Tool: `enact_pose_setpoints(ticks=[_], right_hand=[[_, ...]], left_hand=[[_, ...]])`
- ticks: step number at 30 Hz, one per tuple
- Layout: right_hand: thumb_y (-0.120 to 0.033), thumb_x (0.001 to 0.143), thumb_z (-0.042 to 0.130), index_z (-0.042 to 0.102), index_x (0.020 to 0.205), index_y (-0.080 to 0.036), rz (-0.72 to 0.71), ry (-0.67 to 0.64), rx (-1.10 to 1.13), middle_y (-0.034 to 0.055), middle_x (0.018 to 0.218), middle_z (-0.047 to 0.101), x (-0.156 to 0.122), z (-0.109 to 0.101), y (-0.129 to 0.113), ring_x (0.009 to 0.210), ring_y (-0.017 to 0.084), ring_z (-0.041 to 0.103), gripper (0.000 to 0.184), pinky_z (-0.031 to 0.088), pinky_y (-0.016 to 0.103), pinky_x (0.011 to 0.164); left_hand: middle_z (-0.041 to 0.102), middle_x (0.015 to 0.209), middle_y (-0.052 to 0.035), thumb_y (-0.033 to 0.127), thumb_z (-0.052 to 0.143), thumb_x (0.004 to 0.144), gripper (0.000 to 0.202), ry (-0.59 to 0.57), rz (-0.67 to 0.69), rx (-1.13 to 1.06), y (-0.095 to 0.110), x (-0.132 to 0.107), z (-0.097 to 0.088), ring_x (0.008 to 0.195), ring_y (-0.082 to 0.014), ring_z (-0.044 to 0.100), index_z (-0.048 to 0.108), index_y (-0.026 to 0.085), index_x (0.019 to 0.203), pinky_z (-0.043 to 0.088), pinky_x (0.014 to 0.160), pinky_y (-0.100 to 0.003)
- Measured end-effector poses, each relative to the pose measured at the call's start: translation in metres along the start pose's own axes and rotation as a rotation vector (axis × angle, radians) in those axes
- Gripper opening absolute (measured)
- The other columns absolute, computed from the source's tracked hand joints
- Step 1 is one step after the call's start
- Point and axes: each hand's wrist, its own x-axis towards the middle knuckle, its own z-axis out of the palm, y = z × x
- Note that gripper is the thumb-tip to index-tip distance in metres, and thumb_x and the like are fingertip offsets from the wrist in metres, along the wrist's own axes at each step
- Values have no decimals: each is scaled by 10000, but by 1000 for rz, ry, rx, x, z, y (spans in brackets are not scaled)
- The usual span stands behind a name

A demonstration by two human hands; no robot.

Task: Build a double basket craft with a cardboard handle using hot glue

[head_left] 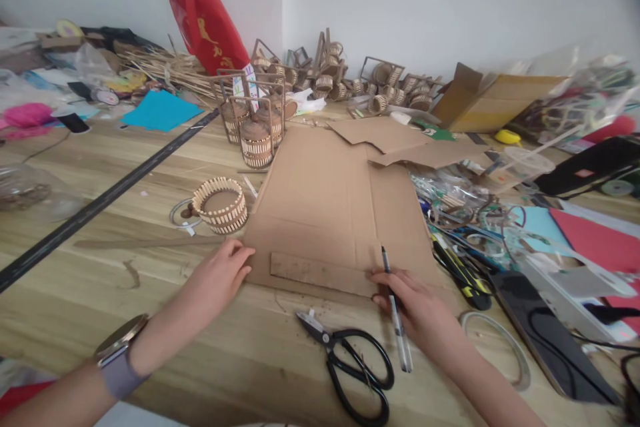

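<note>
A flattened sheet of brown cardboard (330, 213) lies on the wooden table (150, 280). A narrow cardboard strip (320, 273) rests along its near edge. My left hand (217, 280) lies on the table with fingers curled, touching the sheet's left near corner. My right hand (417, 310) grips a pen (395, 307) with its tip up, and its fingers press the right end of the strip. Black-handled scissors (350, 360) lie shut on the table between my hands.
A round stick basket (220, 205) sits left of the sheet, with taller ones (256, 140) behind. A long black ruler (100, 203) runs diagonally at left. Cluttered tools, coloured paper and a cardboard box (487, 103) fill the right. A red bag (205, 17) leans on the wall.
</note>
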Motion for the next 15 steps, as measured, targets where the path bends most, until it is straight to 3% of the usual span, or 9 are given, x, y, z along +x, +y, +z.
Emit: enact_pose_setpoints(ticks=[7, 11, 15], right_hand=[[-168, 906, 532, 591, 1047, -227, -10, -24, 18, 78, 960, 701, 10, 5, -12, 871, 233, 684, 165, 572, 355, 719], [-148, 899, 539, 595, 1060, -215, -44, -33, 27, 81, 967, 703, 21, 12, -26, 906, 244, 671, 183, 566, 368, 745], [-131, 887, 556, 599, 1054, -210, -72, -36, 41, 81, 986, 709, 29, 16, -37, 932, 244, 658, 189, 556, 374, 782]], left_hand=[[580, 1099, -116, 105, 464, 916, 285, 31, 40, -64, 3, -9, 5, 935, -229, 642, 610, 152, 1157, 540, 803, -340], [604, 1111, -126, 143, 463, 940, 267, 57, 71, 39, 8, -7, -3, 958, -264, 626, 619, 156, 1155, 536, 823, -400], [611, 1217, -116, 152, 528, 924, 297, 87, 204, 73, 4, -4, -7, 1119, -292, 555, 606, 163, 1211, 488, 955, -455]])
